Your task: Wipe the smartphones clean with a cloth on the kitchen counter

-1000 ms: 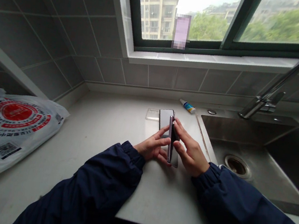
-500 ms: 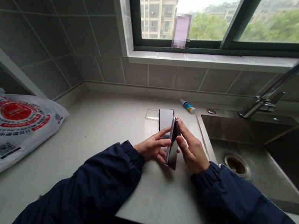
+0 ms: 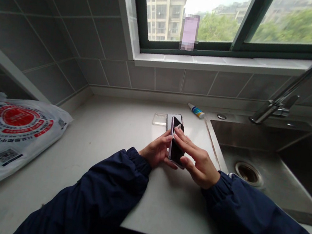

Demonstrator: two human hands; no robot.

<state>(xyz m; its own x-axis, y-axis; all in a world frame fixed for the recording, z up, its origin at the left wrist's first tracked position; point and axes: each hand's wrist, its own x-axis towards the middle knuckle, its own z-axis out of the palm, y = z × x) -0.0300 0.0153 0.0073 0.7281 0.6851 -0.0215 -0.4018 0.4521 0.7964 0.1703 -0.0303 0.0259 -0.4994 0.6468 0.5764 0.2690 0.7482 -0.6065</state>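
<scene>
A dark smartphone (image 3: 175, 147) is tilted above the pale counter (image 3: 106, 133), its screen turned up and to the right. My left hand (image 3: 156, 151) grips its left edge with curled fingers. My right hand (image 3: 196, 162) lies across the screen, fingers stretched toward the phone's top corner and thumb under the lower edge. Behind the phone a flat dark rectangle with a white border (image 3: 171, 120) lies on the counter. A clear phone case (image 3: 159, 119) rests beside it. Both arms wear dark blue sleeves.
A steel sink (image 3: 273, 158) with a drain (image 3: 249, 172) sits to the right, under a tall tap (image 3: 291, 94). A small tube (image 3: 195, 110) lies by the back wall. A white printed plastic bag (image 3: 7, 134) lies at the left. Grey tiles and a window rise behind.
The phone stood on its edge between both hands. It has turned screen-up and moved slightly farther away. My right fingers have come to lie over the screen.
</scene>
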